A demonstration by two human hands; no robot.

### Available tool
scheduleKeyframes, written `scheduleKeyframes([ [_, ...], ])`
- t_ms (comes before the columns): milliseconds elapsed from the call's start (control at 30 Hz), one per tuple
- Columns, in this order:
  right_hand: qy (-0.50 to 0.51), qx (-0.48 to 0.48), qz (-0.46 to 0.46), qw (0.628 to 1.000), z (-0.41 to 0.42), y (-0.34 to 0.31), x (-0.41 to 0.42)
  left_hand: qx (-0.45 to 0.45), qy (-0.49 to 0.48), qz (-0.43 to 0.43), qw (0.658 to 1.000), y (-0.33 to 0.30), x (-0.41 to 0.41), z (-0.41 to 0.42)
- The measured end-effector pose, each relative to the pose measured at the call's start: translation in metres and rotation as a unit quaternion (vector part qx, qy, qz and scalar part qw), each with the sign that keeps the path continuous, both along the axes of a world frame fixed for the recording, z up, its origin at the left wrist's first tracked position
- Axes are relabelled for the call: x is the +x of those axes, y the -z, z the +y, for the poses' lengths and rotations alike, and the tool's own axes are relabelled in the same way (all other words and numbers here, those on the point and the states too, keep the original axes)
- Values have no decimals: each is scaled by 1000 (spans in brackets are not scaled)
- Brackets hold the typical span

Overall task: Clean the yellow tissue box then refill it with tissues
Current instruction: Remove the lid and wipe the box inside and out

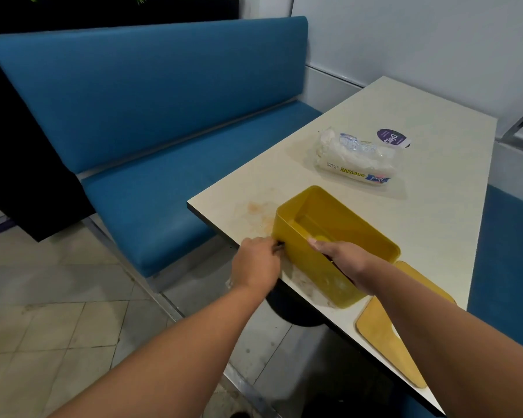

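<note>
A blue bench (151, 116) runs along the left side of the pale tabletop (429, 224), which carries orange-brown stains near its near-left corner. On that corner sits the yellow tissue box (323, 254), open and empty, one long side close along the left edge. Its flat lid (387, 336) lies beside it at the near edge, partly under the right forearm. A plastic pack of tissues (357, 159) rests toward the middle, a round purple sticker (393, 137) just beyond it. The right hand (338, 254) grips the box's near rim, fingers curled over it. The left hand (258, 262) is curled at the box's left end, pinching something small and dark; what it is cannot be made out. To clean well, I judge the right hand should brace the box firmly so it does not slide off the edge while the left works the wall.
</note>
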State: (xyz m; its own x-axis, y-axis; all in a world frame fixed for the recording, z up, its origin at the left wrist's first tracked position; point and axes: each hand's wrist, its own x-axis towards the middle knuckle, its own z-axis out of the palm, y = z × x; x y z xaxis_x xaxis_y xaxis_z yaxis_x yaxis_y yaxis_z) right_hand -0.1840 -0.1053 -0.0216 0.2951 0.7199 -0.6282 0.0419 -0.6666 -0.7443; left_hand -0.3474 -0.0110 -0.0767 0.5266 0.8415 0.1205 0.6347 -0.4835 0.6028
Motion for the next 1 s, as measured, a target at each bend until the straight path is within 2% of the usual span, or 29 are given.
scheduleKeyframes([
  [67,0,1,-7,1000,-1,0,0,-13,-24,4,1000,0,3,-4],
  [167,-3,1,-6,1000,-1,0,0,-3,71,21,997,-3,10,-32],
  [233,-2,3,-11,1000,-1,0,-1,-20,90,27,995,-2,10,-35],
  [300,1,2,-16,1000,-1,-2,-1,-37,51,45,997,0,11,-18],
  [400,3,2,-26,1000,-1,-5,-2,-56,-63,53,995,-2,9,17],
  [467,6,9,-32,999,-2,-7,-3,-51,-97,55,992,-5,8,29],
  [567,4,22,-23,999,-2,-7,-2,-71,-65,43,994,-11,11,6],
  [733,-15,24,-9,1000,-3,-8,-5,-65,55,29,996,-5,12,-50],
  [800,-13,25,-11,1000,-2,-10,-7,-60,44,36,997,-3,12,-35],
  [933,-2,22,-28,999,-2,-11,-6,-49,-48,43,997,-7,11,-2],
  [1000,-3,22,-34,999,-3,-13,-7,-52,-47,42,997,-6,13,-9],
])
